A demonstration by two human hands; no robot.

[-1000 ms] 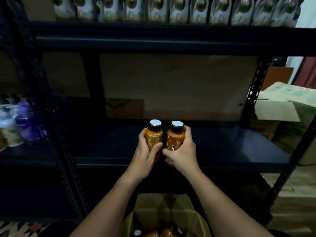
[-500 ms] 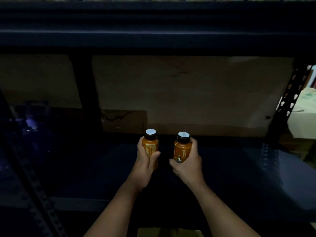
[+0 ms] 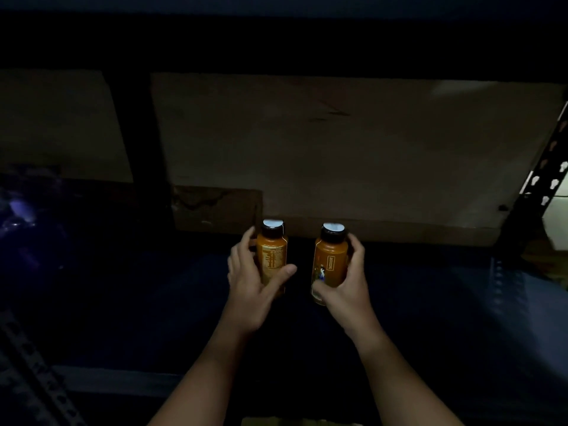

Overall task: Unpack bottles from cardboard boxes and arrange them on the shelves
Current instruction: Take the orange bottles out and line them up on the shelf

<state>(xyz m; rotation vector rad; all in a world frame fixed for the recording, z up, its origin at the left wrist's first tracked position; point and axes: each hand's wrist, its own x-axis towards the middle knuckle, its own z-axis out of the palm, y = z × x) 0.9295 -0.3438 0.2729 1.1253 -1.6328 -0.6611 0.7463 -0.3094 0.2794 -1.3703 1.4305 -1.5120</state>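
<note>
Two small orange plastic bottles with dark caps, left bottle (image 3: 272, 256) and right bottle (image 3: 330, 265), are getting shelved: left hand (image 3: 255, 281) and right hand (image 3: 345, 287) are each gripping one, reaching deep over the dark metal shelf (image 3: 430, 302). Next is probably setting them down upright near the back.

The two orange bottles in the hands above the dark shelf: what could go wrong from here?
1. The shelf is very dark, so each orange bottle may be set down unevenly and tip.
2. The left hand and right hand work close together; the bottles could knock each other.
3. The cardboard back panel is near; pushing further may bump it.
</note>
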